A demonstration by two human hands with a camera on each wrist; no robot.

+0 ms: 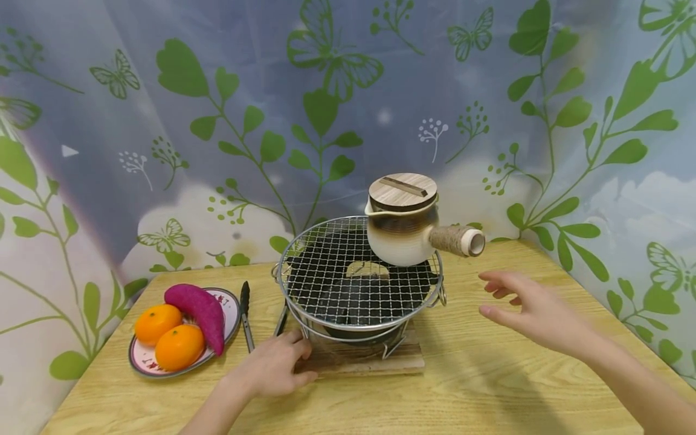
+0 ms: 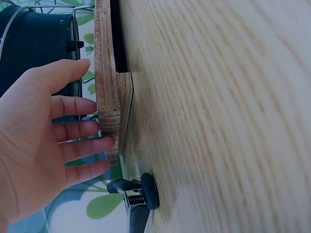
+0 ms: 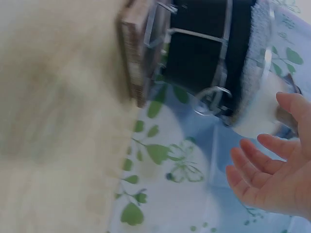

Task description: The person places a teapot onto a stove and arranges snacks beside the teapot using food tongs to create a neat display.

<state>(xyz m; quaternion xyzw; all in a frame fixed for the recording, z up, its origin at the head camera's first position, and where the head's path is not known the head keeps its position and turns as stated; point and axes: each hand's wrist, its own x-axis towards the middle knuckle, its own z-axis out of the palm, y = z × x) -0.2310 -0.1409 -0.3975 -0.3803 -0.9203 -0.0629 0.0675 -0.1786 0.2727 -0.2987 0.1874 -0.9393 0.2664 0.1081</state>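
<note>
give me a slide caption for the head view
Left hand rests against the wooden board under the grill; open right hand hovers near the pot's handle.

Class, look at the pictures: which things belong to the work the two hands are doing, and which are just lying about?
In hand: left hand steadying the wooden board; stove with wire grill; pot; open right hand near its handle.

Lying about: plate, oranges, purple sweet potato, tongs.

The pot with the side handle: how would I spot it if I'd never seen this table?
Find the round wire grill in the middle of the wooden table. The pot sits on its far right edge, cream with a brown band. Only it has a flat wooden lid and a rope-wrapped handle, which points toward the open right hand.
</note>
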